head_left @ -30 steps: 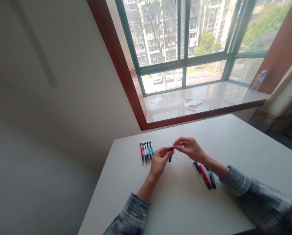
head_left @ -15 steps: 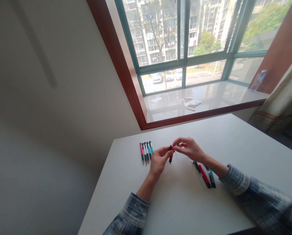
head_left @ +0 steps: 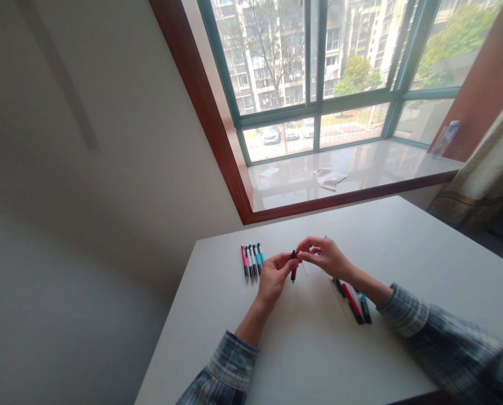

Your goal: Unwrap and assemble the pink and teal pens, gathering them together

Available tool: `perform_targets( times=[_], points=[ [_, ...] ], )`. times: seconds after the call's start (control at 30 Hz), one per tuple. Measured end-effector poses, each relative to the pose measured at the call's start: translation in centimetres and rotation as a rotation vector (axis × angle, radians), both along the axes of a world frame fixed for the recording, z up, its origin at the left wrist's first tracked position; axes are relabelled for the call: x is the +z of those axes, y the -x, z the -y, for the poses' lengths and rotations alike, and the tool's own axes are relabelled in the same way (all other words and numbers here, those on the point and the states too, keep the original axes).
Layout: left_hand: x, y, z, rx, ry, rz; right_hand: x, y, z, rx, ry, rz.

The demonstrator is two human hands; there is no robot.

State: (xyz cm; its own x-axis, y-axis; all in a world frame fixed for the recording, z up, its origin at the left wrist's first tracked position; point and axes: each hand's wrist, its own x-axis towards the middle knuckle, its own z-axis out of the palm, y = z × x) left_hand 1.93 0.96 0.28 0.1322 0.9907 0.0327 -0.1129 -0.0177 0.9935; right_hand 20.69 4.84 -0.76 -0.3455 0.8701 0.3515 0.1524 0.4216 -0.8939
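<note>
A red and black pen (head_left: 293,274) is pinched between the thumb and fingers of my left hand (head_left: 273,277); it stands nearly upright above the table. My right hand (head_left: 325,256) is closed at the fingertips beside the pen's upper part, on a small red pen part (head_left: 298,255) mostly hidden by the fingers. Left of my hands, several assembled pens (head_left: 252,262) in red, white and teal lie in a row. Below my right wrist are loose pen barrels, among them a red barrel (head_left: 353,304) and a teal barrel (head_left: 364,306). A thin white refill (head_left: 305,269) shows behind my hands.
The white table (head_left: 310,354) runs up to the wall under a window. On the sill (head_left: 285,188) lie a crumpled cloth (head_left: 329,178) and a paper (head_left: 269,172); a clear bottle (head_left: 444,139) stands at its right end. A curtain (head_left: 479,174) hangs on the right.
Almost nothing differs. Both hands stay at the pen, and the fingers of my right hand have shifted very slightly left.
</note>
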Motion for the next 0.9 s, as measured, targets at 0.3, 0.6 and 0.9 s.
perform_targets(
  times=[0.3,0.6,0.9],
  points=[
    [-0.8,0.1,-0.7,0.134,-0.03,0.098,-0.8,-1.4,-0.4,-0.169,-0.164,0.652],
    [-1.1,0.4,-1.1,0.275,-0.042,0.14,-0.5,-0.6,0.8,-0.151,-0.182,0.768],
    [-1.0,0.6,-1.4,0.392,-0.072,0.185,-1.6,0.0,1.0,-0.165,-0.295,0.87]
  ],
)
